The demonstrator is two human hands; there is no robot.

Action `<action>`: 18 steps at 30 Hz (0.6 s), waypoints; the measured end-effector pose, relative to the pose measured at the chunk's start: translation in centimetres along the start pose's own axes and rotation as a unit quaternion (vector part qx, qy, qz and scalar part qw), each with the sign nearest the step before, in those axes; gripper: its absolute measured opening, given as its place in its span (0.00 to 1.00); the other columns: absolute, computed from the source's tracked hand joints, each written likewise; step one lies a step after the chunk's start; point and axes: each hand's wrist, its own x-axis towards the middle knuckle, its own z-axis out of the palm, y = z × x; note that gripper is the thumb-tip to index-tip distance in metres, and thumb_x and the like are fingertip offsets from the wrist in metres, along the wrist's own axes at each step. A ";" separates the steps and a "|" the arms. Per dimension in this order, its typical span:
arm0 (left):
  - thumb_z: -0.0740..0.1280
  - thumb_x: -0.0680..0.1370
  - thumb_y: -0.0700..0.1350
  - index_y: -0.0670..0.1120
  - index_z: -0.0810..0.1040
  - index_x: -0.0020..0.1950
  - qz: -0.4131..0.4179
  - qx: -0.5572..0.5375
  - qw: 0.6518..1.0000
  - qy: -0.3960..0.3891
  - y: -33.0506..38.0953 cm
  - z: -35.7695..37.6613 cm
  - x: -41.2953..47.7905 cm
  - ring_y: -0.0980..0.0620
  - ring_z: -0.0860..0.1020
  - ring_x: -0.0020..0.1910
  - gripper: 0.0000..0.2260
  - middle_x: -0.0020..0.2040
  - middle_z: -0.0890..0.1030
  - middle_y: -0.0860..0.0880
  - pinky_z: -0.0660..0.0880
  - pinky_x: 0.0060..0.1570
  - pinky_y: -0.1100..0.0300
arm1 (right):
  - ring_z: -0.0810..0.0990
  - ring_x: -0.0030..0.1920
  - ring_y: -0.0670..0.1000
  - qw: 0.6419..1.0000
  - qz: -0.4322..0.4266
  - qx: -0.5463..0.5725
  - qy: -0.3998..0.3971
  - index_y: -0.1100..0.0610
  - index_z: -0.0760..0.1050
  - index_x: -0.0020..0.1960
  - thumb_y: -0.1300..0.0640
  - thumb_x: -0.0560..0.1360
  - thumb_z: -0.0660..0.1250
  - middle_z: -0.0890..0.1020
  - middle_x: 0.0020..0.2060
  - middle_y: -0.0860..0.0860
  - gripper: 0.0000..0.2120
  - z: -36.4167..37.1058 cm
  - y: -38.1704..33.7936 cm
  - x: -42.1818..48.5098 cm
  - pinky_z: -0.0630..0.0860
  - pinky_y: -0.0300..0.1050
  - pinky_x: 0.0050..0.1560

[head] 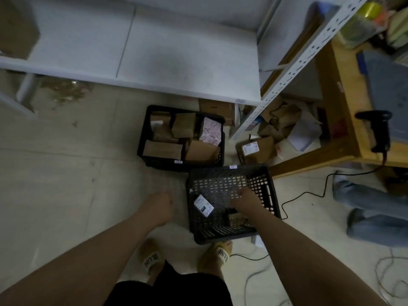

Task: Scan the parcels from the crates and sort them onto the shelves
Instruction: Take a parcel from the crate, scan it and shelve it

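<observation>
Two black plastic crates stand on the floor. The far crate (141,142) holds several brown cardboard parcels and a pink-patterned one (210,131). The near crate (270,188) holds a small parcel with a white label (203,205) and a dark brown parcel (235,218). My right hand (246,200) reaches down into the near crate, above the dark brown parcel; whether it grips anything is hidden. My left hand (160,204) hangs left of the near crate with fingers curled, holding nothing. A black barcode scanner (378,131) rests on the wooden desk (344,120) at the right. The white shelf (165,54) spans the top.
More cardboard parcels (257,149) lie on the floor under the shelf and desk. The scanner's black cable (309,195) trails across the floor right of the near crate. Another person's legs in jeans (373,208) are at the right. My sandalled feet (217,252) stand behind the crate.
</observation>
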 end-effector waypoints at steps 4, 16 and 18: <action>0.62 0.82 0.40 0.41 0.77 0.63 -0.009 0.009 1.000 -0.016 2.1 5.4 3.7 0.50 0.76 0.52 0.11 0.59 0.80 0.43 0.71 0.48 0.59 | 0.78 0.55 0.56 0.997 0.007 -0.046 -0.065 0.61 0.73 0.60 0.57 0.76 0.71 0.78 0.52 0.54 0.16 1.5 3.9 5.7 0.76 0.46 0.53; 0.63 0.78 0.44 0.49 0.70 0.69 0.015 0.220 0.973 -0.062 3.6 20.1 20.7 0.46 0.70 0.65 0.18 0.65 0.73 0.47 0.68 0.61 0.54 | 0.76 0.62 0.61 0.985 0.070 -0.111 -0.115 0.57 0.60 0.74 0.45 0.73 0.71 0.76 0.63 0.58 0.37 12.0 14.4 26.7 0.76 0.58 0.62; 0.65 0.76 0.45 0.49 0.71 0.69 0.046 0.261 0.963 -0.056 3.2 21.6 23.5 0.45 0.68 0.68 0.21 0.66 0.73 0.47 0.65 0.67 0.53 | 0.71 0.68 0.62 0.980 0.070 -0.148 -0.113 0.55 0.57 0.75 0.41 0.71 0.72 0.71 0.68 0.59 0.41 14.8 15.9 29.7 0.71 0.62 0.68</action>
